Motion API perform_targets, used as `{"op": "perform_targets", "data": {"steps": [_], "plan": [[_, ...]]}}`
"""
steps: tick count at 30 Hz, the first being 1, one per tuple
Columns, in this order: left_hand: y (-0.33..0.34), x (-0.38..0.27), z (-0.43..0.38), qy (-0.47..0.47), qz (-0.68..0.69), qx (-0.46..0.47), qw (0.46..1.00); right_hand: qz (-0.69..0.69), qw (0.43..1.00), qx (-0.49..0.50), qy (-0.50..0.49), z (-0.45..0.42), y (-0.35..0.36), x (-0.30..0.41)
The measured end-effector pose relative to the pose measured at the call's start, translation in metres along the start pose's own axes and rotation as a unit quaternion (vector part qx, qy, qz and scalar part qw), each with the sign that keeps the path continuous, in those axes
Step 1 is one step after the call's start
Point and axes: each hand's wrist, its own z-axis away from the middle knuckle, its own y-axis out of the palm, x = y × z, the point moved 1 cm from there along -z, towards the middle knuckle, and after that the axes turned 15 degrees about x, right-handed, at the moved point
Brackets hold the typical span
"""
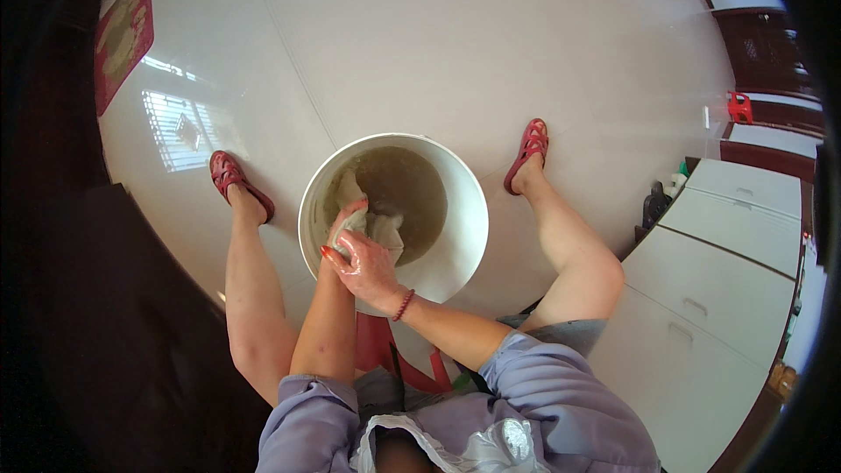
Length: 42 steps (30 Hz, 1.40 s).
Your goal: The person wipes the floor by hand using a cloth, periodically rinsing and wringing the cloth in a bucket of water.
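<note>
A white bucket point(468, 223) stands on the floor between my legs, holding murky brown water point(410, 187). Inside its near left side is a wet, pale cloth point(386, 231), bunched up and partly in the water. My left hand point(341, 215) reaches down into the bucket with the cloth against it; folds and my other hand hide much of its grip. Crossing over it, my right hand point(368, 269) grips the bunched cloth at my left hand and wrist. That hand is wet and wears a red bead bracelet point(403, 305).
Red slippers point(230, 174) point(531, 148) are on my feet, either side of the bucket. White cabinets point(716, 263) stand at right, dark furniture point(98, 315) at left. A red mat point(125, 39) lies on the glossy tiled floor point(427, 46). Something red point(373, 341) is beneath me.
</note>
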Motion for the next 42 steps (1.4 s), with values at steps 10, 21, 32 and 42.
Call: {"op": "perform_targets", "data": {"steps": [10, 21, 32, 42], "plan": [[0.013, 0.021, 0.003, 0.079, -0.072, -0.164, 0.981, 0.115, 0.991, -0.028, 0.067, -0.068, 0.000, -0.100], [0.010, 0.010, -0.003, -0.095, -0.042, -0.234, 0.967, -0.024, 0.915, -0.034, 0.402, -0.051, -0.005, -0.190], [0.058, -0.002, 0.040, 0.067, -0.046, 0.038, 0.996, 0.006, 0.999, 0.031, -0.018, 0.015, 0.001, 0.005], [0.000, 0.031, -0.012, 0.039, -0.033, -0.096, 0.994, 0.098, 0.991, -0.095, 0.003, -0.058, -0.009, -0.088]]}}
